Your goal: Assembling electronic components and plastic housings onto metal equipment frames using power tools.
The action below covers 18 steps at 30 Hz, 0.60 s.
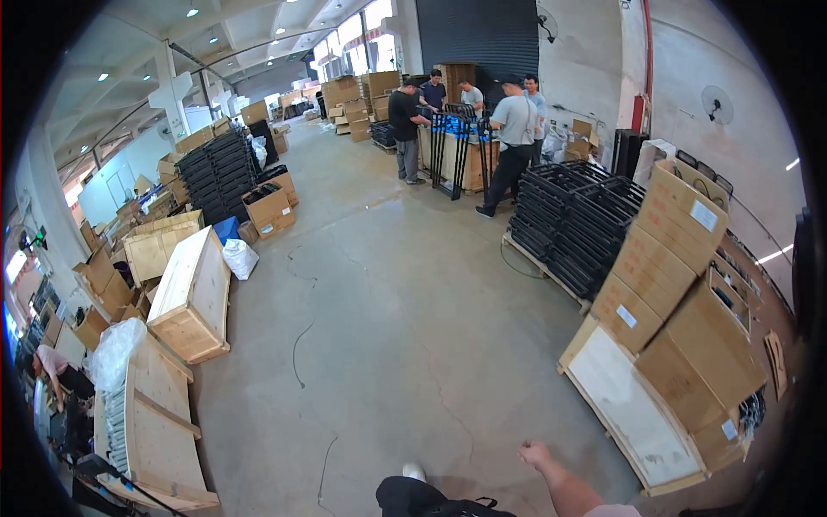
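My right hand (pixel 534 453) hangs over the grey floor at the lower right, its fingers curled closed. Whether anything small is inside it is hidden. The thing nearest to it is a pale wooden crate (pixel 633 405) on the right. My left hand is out of view. At the bottom edge show my dark-clothed leg (pixel 405 495) and a white shoe (pixel 414 471). Dark cords (pixel 298 353) lie on the floor ahead.
Cardboard boxes (pixel 648 258) are stacked on the right, beside piled black metal frames (pixel 575 226). Several people (pixel 517 121) stand around black frames (pixel 457 155) ahead. Wooden crates (pixel 185 302), a white sack (pixel 240 258) and more frames (pixel 215 172) line the left.
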{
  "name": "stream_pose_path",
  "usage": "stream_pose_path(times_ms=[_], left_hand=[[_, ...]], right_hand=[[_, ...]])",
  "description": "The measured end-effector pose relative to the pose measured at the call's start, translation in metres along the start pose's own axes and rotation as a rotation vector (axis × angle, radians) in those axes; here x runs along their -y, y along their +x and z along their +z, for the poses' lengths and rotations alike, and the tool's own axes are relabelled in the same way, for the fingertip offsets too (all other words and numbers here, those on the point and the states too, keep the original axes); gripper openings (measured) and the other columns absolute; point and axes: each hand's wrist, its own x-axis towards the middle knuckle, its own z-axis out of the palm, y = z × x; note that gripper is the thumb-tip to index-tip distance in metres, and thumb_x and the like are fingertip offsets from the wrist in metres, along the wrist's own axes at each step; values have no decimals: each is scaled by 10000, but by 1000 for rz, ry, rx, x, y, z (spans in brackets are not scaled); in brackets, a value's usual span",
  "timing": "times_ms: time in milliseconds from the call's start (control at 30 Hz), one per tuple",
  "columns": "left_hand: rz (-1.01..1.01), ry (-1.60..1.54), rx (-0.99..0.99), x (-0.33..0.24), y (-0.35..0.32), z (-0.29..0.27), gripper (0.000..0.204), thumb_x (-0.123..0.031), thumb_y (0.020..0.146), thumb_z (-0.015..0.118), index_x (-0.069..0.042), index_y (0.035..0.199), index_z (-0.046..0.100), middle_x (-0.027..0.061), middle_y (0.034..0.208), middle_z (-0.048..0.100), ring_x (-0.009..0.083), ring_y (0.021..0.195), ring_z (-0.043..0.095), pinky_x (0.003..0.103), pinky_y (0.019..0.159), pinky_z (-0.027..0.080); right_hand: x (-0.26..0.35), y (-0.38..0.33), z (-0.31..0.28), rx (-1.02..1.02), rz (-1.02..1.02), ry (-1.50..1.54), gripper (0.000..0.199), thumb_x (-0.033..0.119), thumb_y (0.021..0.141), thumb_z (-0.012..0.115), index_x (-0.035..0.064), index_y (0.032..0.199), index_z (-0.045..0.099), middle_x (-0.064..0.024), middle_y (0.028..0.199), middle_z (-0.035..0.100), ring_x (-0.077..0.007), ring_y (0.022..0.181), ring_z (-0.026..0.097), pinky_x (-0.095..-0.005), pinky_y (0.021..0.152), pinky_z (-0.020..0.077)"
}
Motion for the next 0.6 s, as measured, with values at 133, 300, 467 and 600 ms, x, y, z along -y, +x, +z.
stream_pose_path(times_ms=[133, 300, 467, 600], left_hand=[[-9, 79, -29, -37, 83, -126, 574, -504, 977, 547, -41, 1304, 643, 173, 1209, 693, 331, 1057, 679, 443, 951, 527], [-31, 162, -8, -95, 178, -254, 542, -494, 957, 557, -53, 1239, 701, 154, 1117, 746, 319, 982, 726, 429, 897, 565], [149, 65, -410, -208, 252, -423, 455, -386, 924, 532, -44, 1126, 754, 232, 1169, 721, 414, 1154, 664, 482, 1022, 518], [121, -95, -660, -288, 301, -570, 433, -377, 919, 543, -60, 1120, 758, 228, 1135, 729, 401, 1115, 684, 467, 986, 534]], right_hand=[[81, 72, -12, -31, -54, 139, 278, 342, 920, 674, 72, 883, 731, -22, 737, 697, -124, 629, 618, -320, 565, 496], [73, 98, 0, 276, 180, -105, 347, 405, 846, 663, 87, 906, 788, -87, 785, 746, -202, 681, 691, -364, 664, 558], [96, 187, -7, 239, 182, -210, 295, 369, 830, 681, 94, 823, 786, -76, 745, 737, -176, 670, 687, -351, 636, 550], [152, 230, 11, 273, 296, -132, 285, 364, 822, 687, 97, 818, 786, -75, 743, 738, -172, 676, 689, -348, 634, 549]])
